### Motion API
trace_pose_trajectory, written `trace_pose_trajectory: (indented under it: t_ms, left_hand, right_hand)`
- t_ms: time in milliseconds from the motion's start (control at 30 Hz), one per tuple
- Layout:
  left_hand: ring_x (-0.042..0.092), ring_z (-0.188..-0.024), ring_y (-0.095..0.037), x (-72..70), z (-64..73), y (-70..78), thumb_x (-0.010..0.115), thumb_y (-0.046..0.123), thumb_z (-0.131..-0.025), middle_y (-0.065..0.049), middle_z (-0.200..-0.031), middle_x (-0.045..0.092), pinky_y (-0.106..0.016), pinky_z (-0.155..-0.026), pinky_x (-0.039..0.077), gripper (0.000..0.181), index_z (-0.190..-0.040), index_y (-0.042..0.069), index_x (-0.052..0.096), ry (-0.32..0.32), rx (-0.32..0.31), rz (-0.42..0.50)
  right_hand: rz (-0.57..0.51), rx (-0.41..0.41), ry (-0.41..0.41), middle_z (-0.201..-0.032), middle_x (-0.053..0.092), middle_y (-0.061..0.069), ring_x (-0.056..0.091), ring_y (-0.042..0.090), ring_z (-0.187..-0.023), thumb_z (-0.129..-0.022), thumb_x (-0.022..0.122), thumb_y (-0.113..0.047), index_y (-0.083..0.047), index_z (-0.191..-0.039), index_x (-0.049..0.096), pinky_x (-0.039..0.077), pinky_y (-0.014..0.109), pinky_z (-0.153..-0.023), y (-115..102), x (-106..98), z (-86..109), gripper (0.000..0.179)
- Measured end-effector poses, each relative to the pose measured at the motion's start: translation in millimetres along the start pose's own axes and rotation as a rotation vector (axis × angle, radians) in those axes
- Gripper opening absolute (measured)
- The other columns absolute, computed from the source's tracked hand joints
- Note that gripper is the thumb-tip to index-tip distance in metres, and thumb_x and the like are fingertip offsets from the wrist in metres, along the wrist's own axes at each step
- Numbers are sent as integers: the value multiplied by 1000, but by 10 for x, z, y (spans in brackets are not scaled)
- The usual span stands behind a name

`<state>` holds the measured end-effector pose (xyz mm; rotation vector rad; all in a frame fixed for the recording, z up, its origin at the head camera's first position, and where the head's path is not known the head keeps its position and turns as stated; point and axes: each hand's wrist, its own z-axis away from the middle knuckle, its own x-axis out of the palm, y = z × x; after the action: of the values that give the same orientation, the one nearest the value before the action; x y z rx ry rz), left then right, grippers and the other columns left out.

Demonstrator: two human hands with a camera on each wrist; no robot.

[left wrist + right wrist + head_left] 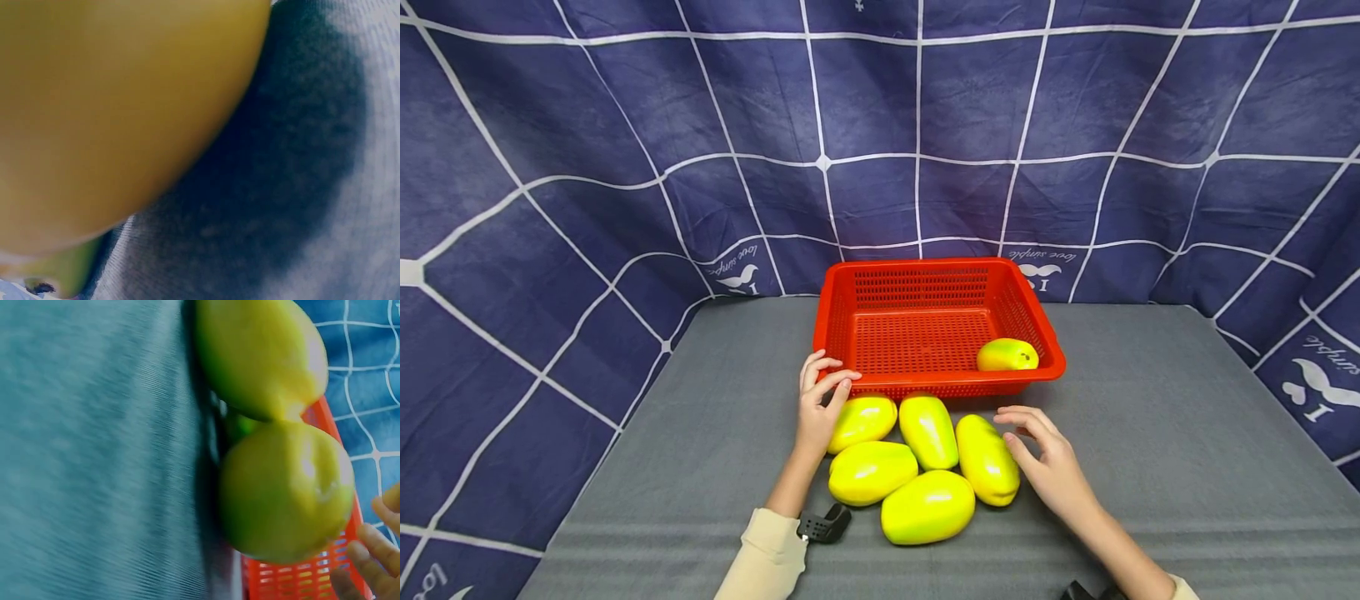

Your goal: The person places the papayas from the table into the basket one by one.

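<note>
Several yellow-green mangoes lie close together on the grey cloth, in front of a red plastic basket (925, 387). A single mango (1007, 355) is inside the basket at its front right corner. My left hand (822, 404) is at the basket's front left corner, its fingers at the rim and its thumb beside the back left mango (865, 419). Loosely bent, the fingers of my right hand (1048, 458) hover by the rightmost mango (988, 460), holding nothing. A mango (112, 112) fills much of the left wrist view, where the left hand is out of sight.
Two more mangoes, a front one (928, 507) and a left one (872, 472), touch or nearly touch their neighbours. Behind the basket hangs a dark blue curtain (880, 200) with white lines. Grey cloth (1172, 417) covers the tabletop.
</note>
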<state>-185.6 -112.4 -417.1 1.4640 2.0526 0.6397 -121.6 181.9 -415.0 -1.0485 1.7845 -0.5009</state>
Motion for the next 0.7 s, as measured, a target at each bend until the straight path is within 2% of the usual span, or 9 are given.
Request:
trace_pose_trajectory:
  t_ms: [167, 267, 367, 500, 567, 700]
  left_hand:
    - [32, -114, -54, 1, -4, 1, 56, -16, -77, -33, -96, 50, -51, -104, 20, 14, -82, -8, 66, 5, 18, 3]
    - [32, -113, -55, 4, -6, 3, 56, -16, -77, -35, -96, 49, -50, -104, 20, 14, -81, -8, 66, 7, 24, 8]
    - [32, -114, -55, 9, -7, 3, 55, -17, -77, -33, -96, 49, -51, -104, 20, 14, -81, -8, 66, 7, 24, 1]
    - [31, -115, -54, 14, 4, -35, 56, -16, -77, -33, -97, 50, -50, -104, 19, 14, -81, -8, 66, 4, 13, -4]
    - [31, -117, -52, 18, 22, -107, 56, -16, -77, -32, -98, 50, -50, -105, 18, 15, -82, -7, 66, 5, 5, -2]
    - [32, -120, -47, 28, 63, -269, 57, -15, -77, -29, -99, 51, -52, -104, 19, 16, -82, -4, 68, 9, 11, -11]
  right_hand:
    - [179, 55, -43, -112, 58, -4, 51, 3, -103, -88, 59, -16, -19, -104, 63, 45, 21, -77, 18, 61, 93, 17]
    - [236, 88, -60, -111, 58, -8, 55, 10, -100, -88, 58, -22, -24, -104, 62, 47, 27, -71, 44, 88, 134, 16]
    - [233, 102, -63, -112, 58, -9, 56, 11, -97, -89, 57, -24, -25, -107, 61, 48, 28, -73, 74, 110, 163, 18]
    - [217, 97, -46, -113, 57, -8, 54, 5, -95, -89, 58, -24, -24, -111, 60, 47, 26, -74, 109, 138, 195, 23]
    - [204, 87, -35, -115, 56, -7, 51, 2, -94, -88, 58, -23, -22, -113, 59, 45, 23, -73, 123, 152, 211, 25]
    - [176, 79, -17, -117, 55, -3, 46, -1, -101, -87, 60, -20, -18, -116, 57, 36, 11, -81, 144, 180, 243, 29]
